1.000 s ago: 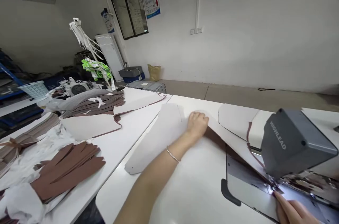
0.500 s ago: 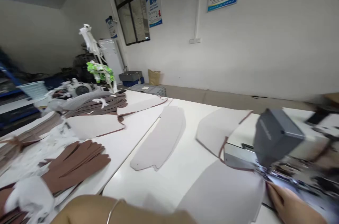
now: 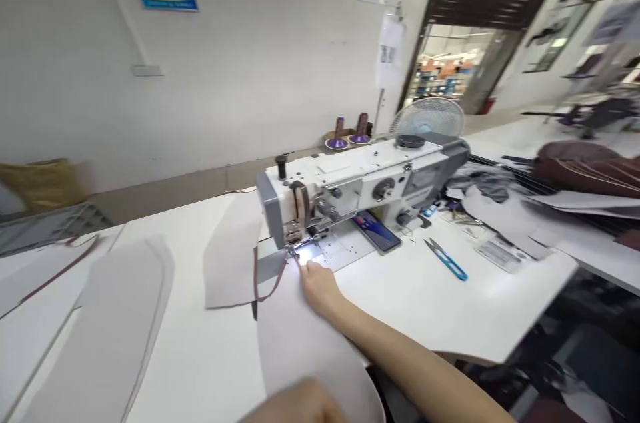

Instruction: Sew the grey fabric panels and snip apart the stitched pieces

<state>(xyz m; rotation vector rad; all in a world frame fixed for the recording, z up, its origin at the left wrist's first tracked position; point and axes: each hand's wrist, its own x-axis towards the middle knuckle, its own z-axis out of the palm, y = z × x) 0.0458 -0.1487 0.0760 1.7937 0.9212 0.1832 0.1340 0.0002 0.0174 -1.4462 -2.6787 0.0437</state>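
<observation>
A white sewing machine (image 3: 350,186) stands on the table, its lamp lit at the needle area. Just in front of the needle, my right hand (image 3: 319,284) pinches the edge of a pale grey fabric panel (image 3: 287,329). From the needle, a narrow brown strip (image 3: 273,289) runs to another pale panel (image 3: 231,256) with a brown edge, lying left of the machine. My left hand (image 3: 300,403) is at the bottom of the view, over the near part of the panel. It is blurred and its fingers cannot be made out.
Right of the needle lie a phone (image 3: 376,231) and blue thread snips (image 3: 447,259). A long pale panel (image 3: 110,316) lies on the left. Behind the machine are purple thread cones (image 3: 339,133) and a fan (image 3: 427,119). Brown pieces (image 3: 585,166) are stacked at far right.
My view has swung right, bringing the whole sewing machine into sight. My left forearm, earlier across the bottom left, has given way to my left hand over the panel. My right hand stays by the needle.
</observation>
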